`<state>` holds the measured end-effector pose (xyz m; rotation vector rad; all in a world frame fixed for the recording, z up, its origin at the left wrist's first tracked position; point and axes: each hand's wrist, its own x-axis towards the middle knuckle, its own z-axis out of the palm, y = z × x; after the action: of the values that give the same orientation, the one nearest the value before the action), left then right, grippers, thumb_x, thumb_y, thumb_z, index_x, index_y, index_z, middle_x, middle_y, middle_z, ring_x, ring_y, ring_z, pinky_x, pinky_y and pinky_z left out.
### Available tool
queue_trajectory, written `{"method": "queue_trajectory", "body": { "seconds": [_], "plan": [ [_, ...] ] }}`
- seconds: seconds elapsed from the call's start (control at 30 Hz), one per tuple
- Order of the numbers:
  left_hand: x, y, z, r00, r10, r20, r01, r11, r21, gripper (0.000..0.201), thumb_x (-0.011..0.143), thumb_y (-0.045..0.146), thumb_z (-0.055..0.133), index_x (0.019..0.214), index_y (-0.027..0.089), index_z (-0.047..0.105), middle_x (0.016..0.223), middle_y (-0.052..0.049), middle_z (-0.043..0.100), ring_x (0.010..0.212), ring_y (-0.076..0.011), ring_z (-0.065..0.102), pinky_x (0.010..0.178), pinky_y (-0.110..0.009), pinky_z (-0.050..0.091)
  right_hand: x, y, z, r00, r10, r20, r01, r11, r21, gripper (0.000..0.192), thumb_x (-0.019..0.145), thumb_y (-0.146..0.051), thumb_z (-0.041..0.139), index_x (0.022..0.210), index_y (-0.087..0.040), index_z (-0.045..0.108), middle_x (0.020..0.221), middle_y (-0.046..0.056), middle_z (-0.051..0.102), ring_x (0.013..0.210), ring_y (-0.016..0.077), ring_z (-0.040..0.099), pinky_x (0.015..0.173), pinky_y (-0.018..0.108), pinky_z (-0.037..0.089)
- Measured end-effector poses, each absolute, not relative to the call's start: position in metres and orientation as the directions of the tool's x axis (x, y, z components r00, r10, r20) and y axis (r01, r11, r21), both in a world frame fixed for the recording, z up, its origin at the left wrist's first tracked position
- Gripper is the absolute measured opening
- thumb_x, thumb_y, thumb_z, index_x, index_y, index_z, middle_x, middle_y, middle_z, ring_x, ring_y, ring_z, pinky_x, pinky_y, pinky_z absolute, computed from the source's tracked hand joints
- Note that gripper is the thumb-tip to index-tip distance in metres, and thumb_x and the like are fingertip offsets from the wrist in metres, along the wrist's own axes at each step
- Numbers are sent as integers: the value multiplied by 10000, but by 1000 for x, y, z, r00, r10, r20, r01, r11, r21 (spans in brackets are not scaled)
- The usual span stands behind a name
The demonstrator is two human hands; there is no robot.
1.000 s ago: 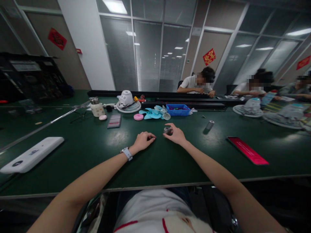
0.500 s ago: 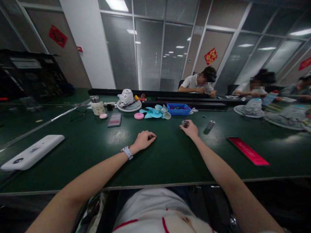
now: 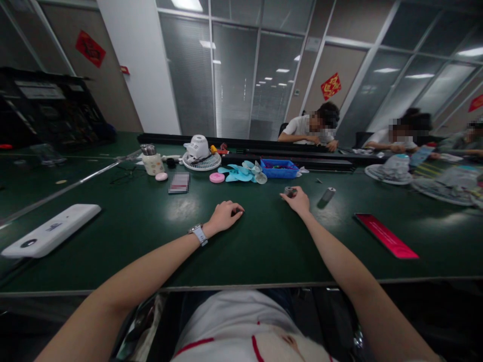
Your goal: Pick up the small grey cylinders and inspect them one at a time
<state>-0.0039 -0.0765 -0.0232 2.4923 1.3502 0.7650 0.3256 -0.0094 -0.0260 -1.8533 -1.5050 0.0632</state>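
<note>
My right hand (image 3: 300, 202) has its thumb and fingers closed around a small grey metal cylinder (image 3: 289, 191) at the tabletop; its far details are hidden. To the right of that hand, a similar silver metal cylinder (image 3: 327, 196) is on the table, apart from the fingers. My left hand (image 3: 224, 216) rests on the green table (image 3: 260, 246), fingers curled and the thumb close to the index finger. Whatever it may hold is too small or hidden to make out. A watch is on the left wrist.
Behind the hands lie light-blue fan blades (image 3: 241, 172), a pink disc (image 3: 217, 177), a blue bin (image 3: 279, 171) and a white fan part (image 3: 198, 149). A white device (image 3: 55, 231) lies left, a red-screened phone (image 3: 387, 236) right. Co-workers (image 3: 311, 125) sit across the table.
The camera view has shifted slightly. Both hands stay almost in place, and the metal cylinder is still in my right hand.
</note>
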Motion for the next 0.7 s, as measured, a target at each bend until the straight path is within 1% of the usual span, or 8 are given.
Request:
{"method": "queue_trajectory", "body": {
  "seconds": [0.27, 0.43, 0.57, 0.7],
  "plan": [
    [-5, -75, -24, 451, 823, 347, 715, -565, 412, 260, 913, 382, 513, 1052, 268, 702, 892, -44, 639, 844, -201, 570, 782, -348, 439, 325, -11, -24, 325, 866, 379, 810, -49, -584, 557, 680, -620, 714, 1052, -226, 586, 875, 37, 712, 798, 225, 664, 657, 310, 473],
    [-5, -75, -25, 452, 820, 352, 715, -569, 407, 255, 910, 374, 518, 1047, 264, 703, 883, -44, 637, 843, -199, 569, 796, -352, 440, 326, -10, -26, 330, 866, 375, 803, -49, -594, 543, 674, -620, 721, 1027, -231, 583, 863, 31, 710, 797, 226, 664, 655, 312, 470],
    [-4, -75, -25, 448, 820, 356, 721, -567, 399, 243, 904, 359, 525, 1037, 262, 704, 866, -42, 629, 838, -198, 566, 791, -347, 441, 326, -9, -29, 329, 858, 395, 791, -21, -612, 518, 688, -590, 725, 1035, -232, 585, 823, 20, 702, 761, 214, 661, 666, 313, 475],
    [-4, -76, -25, 450, 819, 356, 717, -569, 403, 245, 908, 365, 519, 1033, 261, 703, 869, -42, 632, 837, -197, 566, 783, -343, 442, 320, -12, -28, 292, 852, 434, 803, 28, -595, 437, 724, -492, 728, 1049, -231, 598, 845, 23, 698, 783, 210, 660, 688, 318, 487]
  ]
}}
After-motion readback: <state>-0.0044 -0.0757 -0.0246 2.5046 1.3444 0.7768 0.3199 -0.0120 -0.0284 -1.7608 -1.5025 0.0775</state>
